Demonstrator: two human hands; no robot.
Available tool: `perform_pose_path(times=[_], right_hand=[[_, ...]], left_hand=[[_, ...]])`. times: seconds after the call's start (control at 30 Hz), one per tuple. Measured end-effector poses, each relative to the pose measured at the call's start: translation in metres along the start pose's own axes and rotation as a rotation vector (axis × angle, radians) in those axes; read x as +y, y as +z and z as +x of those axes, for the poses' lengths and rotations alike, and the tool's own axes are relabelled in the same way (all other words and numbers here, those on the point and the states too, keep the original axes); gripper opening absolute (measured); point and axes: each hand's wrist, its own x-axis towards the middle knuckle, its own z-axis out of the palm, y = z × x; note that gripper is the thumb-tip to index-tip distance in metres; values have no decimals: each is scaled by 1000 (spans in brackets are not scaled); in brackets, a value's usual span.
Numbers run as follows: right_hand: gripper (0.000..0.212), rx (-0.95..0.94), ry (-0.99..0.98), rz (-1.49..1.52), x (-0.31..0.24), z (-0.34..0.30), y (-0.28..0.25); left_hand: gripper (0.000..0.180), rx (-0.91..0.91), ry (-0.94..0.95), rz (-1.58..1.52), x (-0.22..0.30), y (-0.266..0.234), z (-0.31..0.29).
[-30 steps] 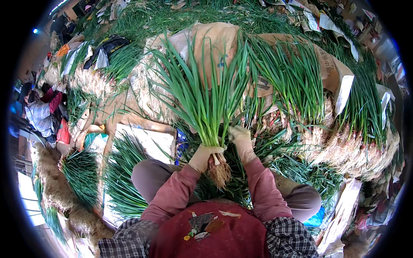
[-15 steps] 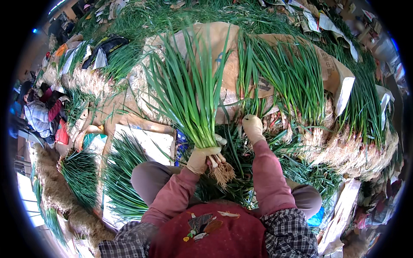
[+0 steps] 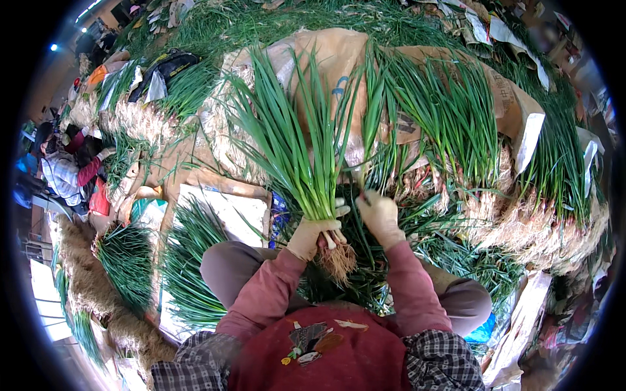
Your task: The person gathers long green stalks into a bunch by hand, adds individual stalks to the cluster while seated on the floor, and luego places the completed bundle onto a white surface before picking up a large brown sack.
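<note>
My left hand [image 3: 309,236], in a pale glove, is wrapped round a bunch of green garlic [image 3: 301,156]. Its long flat leaves fan upward and away from me, while white stem ends and tangled roots hang out below the fist. Just to the right, my gloved right hand [image 3: 379,215] is closed, its fingers pinching a single green garlic stalk [image 3: 360,177] that is partly smeared by motion. Beyond that hand, more green garlic [image 3: 450,124] lies in a row, roots toward me.
Brown sacking [image 3: 332,55] lies behind the bunch. A pile of green garlic [image 3: 189,267] rests on a white board [image 3: 228,212] at my left. Loose trimmed leaves [image 3: 476,260] cover the ground near my right knee. A co-worker [image 3: 65,166] sits at the far left.
My right hand has drawn back toward me and slightly left, from the row to near the bunch, with a stalk in its fingers. The left hand keeps its hold, shifted slightly right.
</note>
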Motion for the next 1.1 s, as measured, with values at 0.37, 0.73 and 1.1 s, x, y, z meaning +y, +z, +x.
perform_pose_path(times=[0.37,0.73,1.1], right_hand=[[13,0,528,1351,-7,20,36],[22,-248,36,-213,51,43,-3],[38,135,228,-119,32,160,-9]], left_hand=[[55,68,-127,27,-12,-8,9],[49,-142,60,-37,20,11,-20],[44,-35,35,-132,21,1,-13]])
